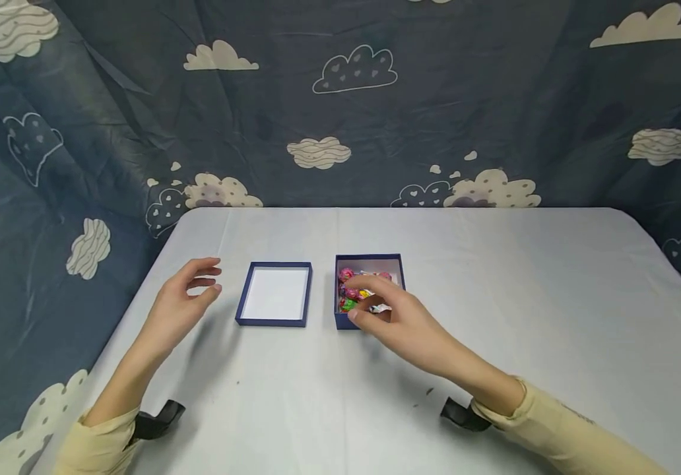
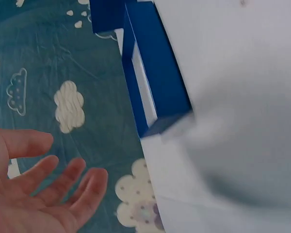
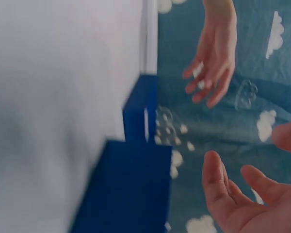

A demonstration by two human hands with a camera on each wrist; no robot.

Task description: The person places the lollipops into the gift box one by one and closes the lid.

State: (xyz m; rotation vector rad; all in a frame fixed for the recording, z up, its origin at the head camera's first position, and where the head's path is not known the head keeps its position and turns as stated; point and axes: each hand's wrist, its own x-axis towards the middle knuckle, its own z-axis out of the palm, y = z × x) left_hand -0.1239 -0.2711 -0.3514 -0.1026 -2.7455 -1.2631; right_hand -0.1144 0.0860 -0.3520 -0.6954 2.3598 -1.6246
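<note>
An open dark blue box [image 1: 346, 322] stands near the middle of the table, with several colourful wrapped candies [image 1: 347, 274] inside. Over its front part hovers my right hand [image 1: 402, 323], fingers loosely bent and thumb apart, covering some of the candies. Nothing shows between the fingers in the right wrist view, where the hand [image 3: 252, 199] is beside the box's wall [image 3: 126, 189]. Left of the box lies a shallow blue lid [image 1: 275, 293], white inside facing up. My left hand [image 1: 183, 297] is raised to the left of the lid, its relaxed fingers [image 2: 89, 194] holding nothing.
A white cloth covers the table [image 1: 524, 297]. Behind it and on the left hangs a dark blue curtain [image 1: 465, 105] with cloud prints. Black straps [image 1: 159, 420] hang at both wrists. A few small dark specks lie on the cloth near the right forearm.
</note>
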